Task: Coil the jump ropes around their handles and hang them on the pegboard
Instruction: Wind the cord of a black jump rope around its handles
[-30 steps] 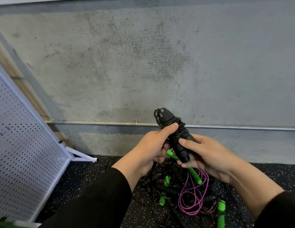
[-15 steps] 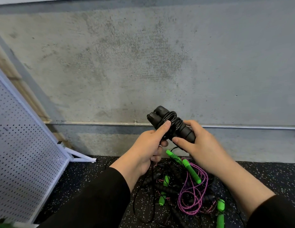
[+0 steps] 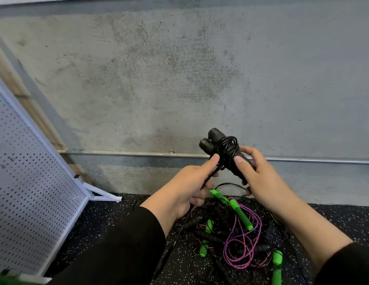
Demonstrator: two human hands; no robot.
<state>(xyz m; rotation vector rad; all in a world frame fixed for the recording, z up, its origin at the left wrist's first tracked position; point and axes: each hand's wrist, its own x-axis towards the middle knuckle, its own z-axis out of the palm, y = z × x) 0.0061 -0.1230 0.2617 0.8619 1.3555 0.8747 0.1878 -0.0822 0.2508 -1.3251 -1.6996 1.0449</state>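
Pegboard (image 3: 29, 194) left; rope pile (image 3: 237, 233) on floor (image 3: 122, 221), below hands.

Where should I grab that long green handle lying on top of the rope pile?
Likely mid-shaft on the green handle, coming from above with fingers across it. It lies slanted and exposed on top of the pile, with the purple rope trailing off its lower end.

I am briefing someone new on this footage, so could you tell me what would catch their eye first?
At centre, the left hand and right hand hold a black jump rope coiled round its paired handles, raised before the concrete wall. Below them, a tangled pile of ropes with green handles and a purple cord lies on the speckled floor. A white pegboard leans at the left.
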